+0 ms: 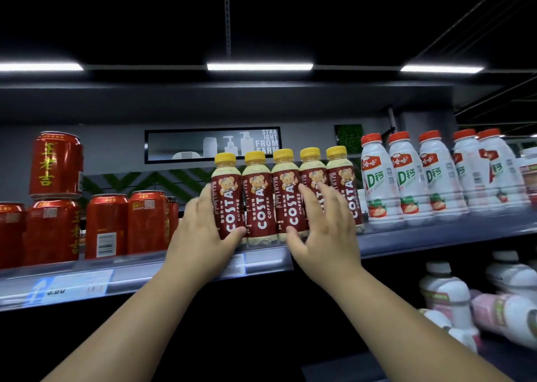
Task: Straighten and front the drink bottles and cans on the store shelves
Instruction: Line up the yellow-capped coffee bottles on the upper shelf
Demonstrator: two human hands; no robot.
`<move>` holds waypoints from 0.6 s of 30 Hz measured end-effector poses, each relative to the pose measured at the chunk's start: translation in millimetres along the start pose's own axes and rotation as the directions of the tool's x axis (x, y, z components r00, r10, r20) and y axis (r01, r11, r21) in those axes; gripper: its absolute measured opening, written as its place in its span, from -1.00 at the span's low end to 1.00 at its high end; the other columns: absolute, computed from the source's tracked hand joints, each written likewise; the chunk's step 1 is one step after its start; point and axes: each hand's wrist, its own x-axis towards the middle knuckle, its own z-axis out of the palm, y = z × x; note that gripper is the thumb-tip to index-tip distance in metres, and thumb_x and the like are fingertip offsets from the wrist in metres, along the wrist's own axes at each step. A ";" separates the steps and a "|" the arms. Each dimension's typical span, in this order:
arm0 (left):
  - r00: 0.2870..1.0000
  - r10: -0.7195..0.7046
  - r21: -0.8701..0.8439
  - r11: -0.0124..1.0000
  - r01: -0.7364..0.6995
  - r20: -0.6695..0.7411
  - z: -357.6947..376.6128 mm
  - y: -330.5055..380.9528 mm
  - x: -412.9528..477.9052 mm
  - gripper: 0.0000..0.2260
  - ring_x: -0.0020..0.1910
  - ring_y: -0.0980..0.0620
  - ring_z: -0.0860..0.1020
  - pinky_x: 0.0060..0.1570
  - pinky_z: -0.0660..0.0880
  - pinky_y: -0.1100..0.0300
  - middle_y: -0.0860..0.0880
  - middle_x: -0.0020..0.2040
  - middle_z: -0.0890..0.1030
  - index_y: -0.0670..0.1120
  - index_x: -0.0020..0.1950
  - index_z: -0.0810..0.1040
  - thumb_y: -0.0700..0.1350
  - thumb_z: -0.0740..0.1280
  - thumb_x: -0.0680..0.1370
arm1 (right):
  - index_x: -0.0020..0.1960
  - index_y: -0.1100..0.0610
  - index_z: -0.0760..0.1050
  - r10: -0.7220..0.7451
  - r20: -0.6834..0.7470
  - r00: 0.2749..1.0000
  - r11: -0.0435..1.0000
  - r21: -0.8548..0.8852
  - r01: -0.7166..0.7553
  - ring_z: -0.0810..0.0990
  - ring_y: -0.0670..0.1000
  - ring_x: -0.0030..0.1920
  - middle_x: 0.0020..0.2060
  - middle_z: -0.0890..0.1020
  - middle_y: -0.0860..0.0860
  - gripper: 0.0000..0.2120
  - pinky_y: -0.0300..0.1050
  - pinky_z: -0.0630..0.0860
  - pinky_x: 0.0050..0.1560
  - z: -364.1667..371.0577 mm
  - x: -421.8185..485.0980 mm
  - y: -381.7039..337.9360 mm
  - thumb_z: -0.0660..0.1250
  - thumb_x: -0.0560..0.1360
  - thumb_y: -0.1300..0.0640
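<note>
Currently left hand (pixel 203 230) grips the end coffee bottle (pixel 228 198) at the shelf (pixel 130 268) edge; right hand (pixel 322 230) lies spread on its neighbours (pixel 290 195). Risk: packed row, one shove could topple several forward.

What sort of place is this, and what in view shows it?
Probably a shop's drinks aisle: matching Costa coffee bottles and red cans stand in rows on a shelf with price labels.

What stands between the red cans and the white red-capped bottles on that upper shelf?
A row of five yellow-capped Costa coffee bottles, shown in the head view.
</note>
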 end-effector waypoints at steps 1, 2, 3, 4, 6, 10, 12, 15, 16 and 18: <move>0.998 0.047 0.082 0.996 -0.043 -0.040 2.5 6.4 -2.8 -0.13 0.47 -0.08 0.24 0.40 0.29 -0.09 -0.05 0.53 0.19 0.13 0.57 -0.08 0.28 0.37 0.45 | 0.56 -0.03 0.14 0.010 0.028 1.000 0.999 -0.045 -0.009 0.06 0.16 0.53 0.53 0.19 0.12 -0.29 0.19 0.05 0.51 -2.4 1.3 8.3 0.22 0.47 -0.17; 0.991 0.114 0.191 0.976 -0.100 -0.063 6.2 13.7 -5.4 -0.15 0.53 -0.10 0.11 0.47 0.17 -0.10 -0.07 0.57 0.08 0.15 0.58 -0.12 0.33 0.30 0.47 | 0.58 -0.05 0.09 0.019 0.056 0.998 0.996 -0.092 -0.014 -0.01 0.17 0.55 0.56 0.14 0.12 -0.28 0.20 -0.04 0.52 -4.1 2.5 15.2 0.14 0.48 -0.24; 0.978 0.198 0.298 0.939 -0.169 -0.070 12.0 21.9 -7.9 -0.20 0.57 -0.12 0.01 0.51 0.07 -0.12 -0.08 0.60 0.00 0.17 0.59 -0.12 0.36 0.21 0.49 | 0.60 -0.07 0.05 0.027 0.082 0.996 0.990 -0.140 -0.015 -0.06 0.18 0.56 0.58 0.08 0.13 -0.26 0.21 -0.12 0.53 -6.1 3.7 21.9 0.05 0.48 -0.29; 0.958 0.282 0.379 0.894 -0.239 -0.061 18.7 30.0 -10.0 -0.24 0.58 -0.15 -0.04 0.52 0.01 -0.15 -0.10 0.61 -0.02 0.17 0.60 -0.08 0.38 0.13 0.50 | 0.61 -0.10 0.00 0.034 0.110 0.993 0.983 -0.182 -0.014 -0.10 0.21 0.57 0.59 0.03 0.14 -0.24 0.24 -0.19 0.52 -8.0 4.5 27.0 -0.04 0.47 -0.34; 0.925 0.379 0.445 0.833 -0.330 -0.022 32.7 47.6 -13.1 -0.32 0.58 -0.21 0.02 0.50 -0.01 -0.24 -0.15 0.61 0.09 0.14 0.58 0.13 0.36 0.08 0.50 | 0.61 -0.15 -0.10 0.054 0.176 0.983 0.972 -0.233 -0.012 -0.20 0.26 0.57 0.61 -0.11 0.15 -0.21 0.29 -0.31 0.49 -11.9 4.8 35.1 -0.19 0.43 -0.39; 0.918 0.391 0.469 0.799 -0.375 0.068 61.0 74.9 -19.1 -0.40 0.58 -0.22 0.02 0.45 -0.11 -0.29 -0.13 0.60 0.12 0.15 0.52 0.31 0.33 0.02 0.53 | 0.59 -0.18 -0.22 0.062 0.316 0.947 0.975 -0.222 0.010 -0.32 0.26 0.56 0.59 -0.26 0.11 -0.19 0.31 -0.24 0.53 -16.3 1.4 48.5 -0.33 0.37 -0.39; 0.932 0.342 0.478 0.803 -0.357 0.120 69.0 81.3 -21.6 -0.37 0.59 -0.19 -0.10 0.46 -0.19 -0.28 -0.10 0.63 -0.04 0.18 0.56 0.20 0.34 -0.10 0.52 | 0.60 -0.17 -0.21 0.036 0.364 0.931 0.978 -0.206 0.042 -0.33 0.25 0.56 0.60 -0.24 0.09 -0.25 0.31 -0.15 0.54 -19.4 -0.2 53.7 -0.27 0.45 -0.36; 0.948 0.279 0.489 0.813 -0.317 0.150 71.5 86.7 -24.5 -0.32 0.59 -0.15 -0.19 0.48 -0.19 -0.25 -0.07 0.62 -0.22 0.20 0.59 0.03 0.34 -0.24 0.48 | 0.60 -0.16 -0.19 0.012 0.428 0.904 0.985 -0.162 0.064 -0.36 0.22 0.56 0.60 -0.26 0.06 -0.35 0.29 -0.19 0.54 -26.7 -1.0 59.8 -0.03 0.60 -0.27; 0.951 0.262 0.506 0.806 -0.308 0.162 70.2 87.4 -25.6 -0.31 0.58 -0.14 -0.22 0.48 -0.19 -0.24 -0.07 0.61 -0.25 0.20 0.59 -0.03 0.34 -0.27 0.47 | 0.61 -0.16 -0.18 0.001 0.432 0.902 0.987 -0.143 0.067 -0.36 0.21 0.56 0.60 -0.26 0.07 -0.34 0.28 -0.21 0.54 -29.5 -0.6 60.3 0.02 0.61 -0.25; 0.958 0.232 0.517 0.807 -0.285 0.166 64.3 87.7 -29.8 -0.31 0.57 -0.12 -0.26 0.49 -0.21 -0.20 -0.06 0.61 -0.25 0.20 0.59 -0.10 0.35 -0.27 0.47 | 0.61 -0.16 -0.17 -0.028 0.424 0.905 0.992 -0.103 0.079 -0.35 0.20 0.56 0.60 -0.24 0.09 -0.32 0.25 -0.25 0.53 -35.0 0.3 58.4 0.07 0.60 -0.24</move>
